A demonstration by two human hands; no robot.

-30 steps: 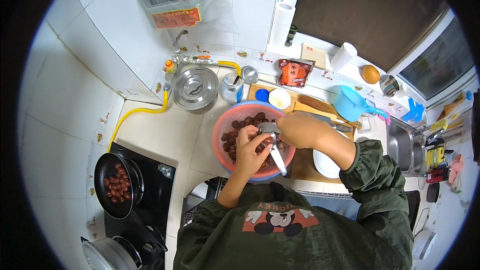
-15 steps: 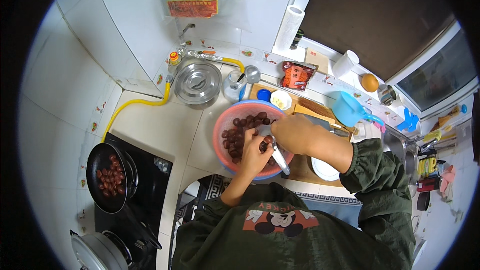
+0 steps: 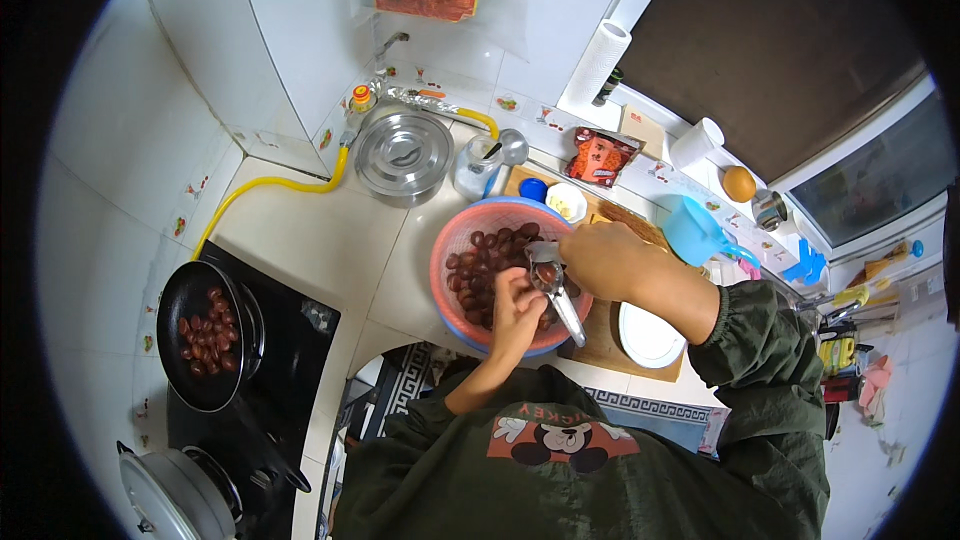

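Note:
Above a pink colander (image 3: 441,265) full of dark brown chestnuts (image 3: 480,252), my right hand (image 3: 612,260) is closed on a hinged silver metal tool (image 3: 567,315). One arm of the tool slants down toward the colander's near right rim. A brown nut (image 3: 545,273) shows at the tool's cupped head. My left hand (image 3: 513,310) has its fingers curled beside that head, fingertips almost at the nut. What lies inside those fingers is hidden. The colander sits in a blue basin (image 3: 455,332).
A black frying pan (image 3: 170,340) with brown nuts stands on the stove (image 3: 310,285) at left, by a lidded pot (image 3: 175,490). Behind the colander are a lidded steel pot (image 3: 404,155), a glass jar (image 3: 474,175) and a small white bowl (image 3: 572,202). A white plate (image 3: 650,335) lies at right.
The view has shifted slightly. The tool's cupped head has turned into view with the nut at it, and my left fingers have drawn slightly back from the tool.

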